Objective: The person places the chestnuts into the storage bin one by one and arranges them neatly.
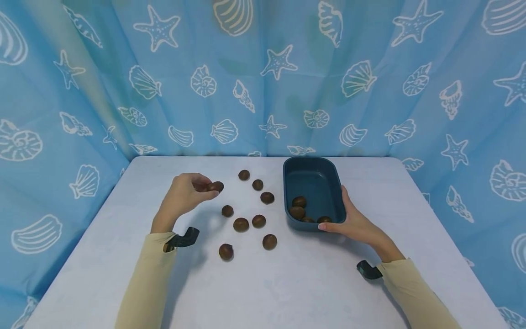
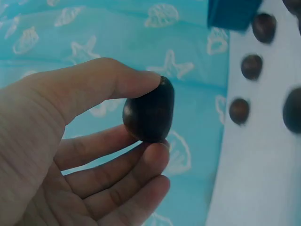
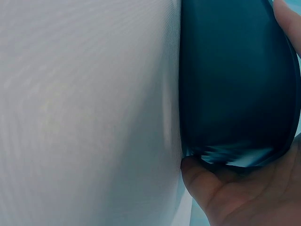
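Observation:
In the head view my left hand (image 1: 181, 196) is raised over the left part of the table, pinching a dark brown chestnut (image 1: 215, 186) between thumb and fingers. The left wrist view shows this chestnut (image 2: 150, 110) with the thumb on its top end and the fingertips beneath. My right hand (image 1: 359, 224) grips a deep teal plastic container (image 1: 314, 171) at its near right corner, thumb at the near wall and fingers along the right side. Several chestnuts (image 1: 297, 212) lie at the container's near end. The right wrist view shows its smooth outer surface (image 3: 230, 84).
Several loose chestnuts (image 1: 241, 224) are scattered over the white table (image 1: 287, 283) between my left hand and the container. A blue curtain (image 1: 246, 68) with white seashells and starfish hangs behind the table's far edge and at both sides.

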Available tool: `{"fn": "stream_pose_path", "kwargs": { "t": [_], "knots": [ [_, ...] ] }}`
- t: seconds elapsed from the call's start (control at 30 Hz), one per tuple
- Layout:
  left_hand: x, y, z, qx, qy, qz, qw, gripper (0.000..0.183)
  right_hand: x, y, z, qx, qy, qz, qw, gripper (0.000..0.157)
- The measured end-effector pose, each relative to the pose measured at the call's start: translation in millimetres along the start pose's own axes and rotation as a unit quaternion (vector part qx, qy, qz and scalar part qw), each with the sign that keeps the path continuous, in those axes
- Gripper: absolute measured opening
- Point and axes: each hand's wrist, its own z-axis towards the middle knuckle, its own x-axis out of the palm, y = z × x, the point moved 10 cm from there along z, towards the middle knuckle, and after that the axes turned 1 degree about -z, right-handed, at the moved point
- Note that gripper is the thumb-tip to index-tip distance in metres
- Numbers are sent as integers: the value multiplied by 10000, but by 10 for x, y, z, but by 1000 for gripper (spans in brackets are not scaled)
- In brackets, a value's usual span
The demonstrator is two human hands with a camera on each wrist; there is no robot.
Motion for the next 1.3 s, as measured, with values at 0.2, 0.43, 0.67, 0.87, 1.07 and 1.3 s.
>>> {"fn": "stream_pose_path", "kwargs": {
  "t": [0.2, 0.43, 0.67, 0.87, 1.07, 1.3],
  "knots": [
    [31, -314, 22, 384, -214, -277, 9986, 33, -6, -15, 5, -16, -30, -5, 10000, 139],
    [233, -628, 92, 621, -153, -715, 9954, 30, 19, -58, 8, -39, -5, -73, 10000, 140],
    [454, -988, 181, 959, -74, -956, 9908, 28, 29, -86, -13, 61, 3, -67, 10000, 140],
    [642, -1307, 252, 1322, -71, -1104, 9850, 28, 9, -74, -27, 72, -16, -56, 10000, 140],
    [875, -1546, 290, 1569, 24, -1226, 9800, 30, -10, -26, -20, -29, -64, -14, 10000, 140],
    [1131, -1672, 294, 1775, 148, -1380, 9743, 28, -9, 26, -3, -201, -58, 146, 9997, 136]
  ]
}}
